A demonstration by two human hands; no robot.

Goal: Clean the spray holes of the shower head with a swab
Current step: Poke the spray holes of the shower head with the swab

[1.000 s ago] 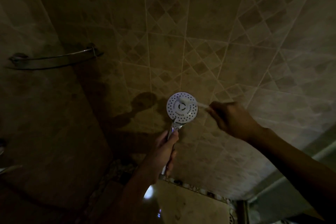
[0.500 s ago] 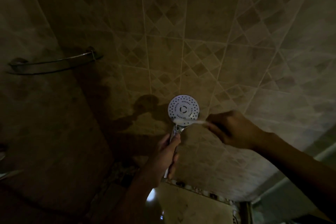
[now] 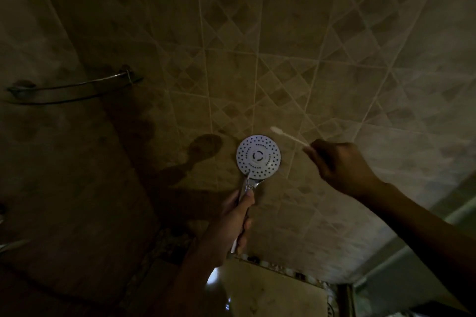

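A round white shower head [image 3: 258, 157] with rings of small spray holes faces me, held upright in front of the tiled wall. My left hand [image 3: 231, 224] grips its chrome handle just below the face. My right hand [image 3: 340, 165] pinches a white swab [image 3: 289, 136] by one end. The swab points up and left, its cotton tip above and to the right of the shower head, clear of the face.
A dim beige tiled wall [image 3: 257, 46] fills the background. A curved chrome rail of a corner shelf [image 3: 74, 86] sits at the left. A tiled ledge with a mosaic border [image 3: 270, 288] lies below my hands. Another chrome fitting [image 3: 10, 244] shows at the far left edge.
The swab was rubbing across the shower head's face, first near the top, then along the bottom. My right hand has since lifted it off, up and to the right.
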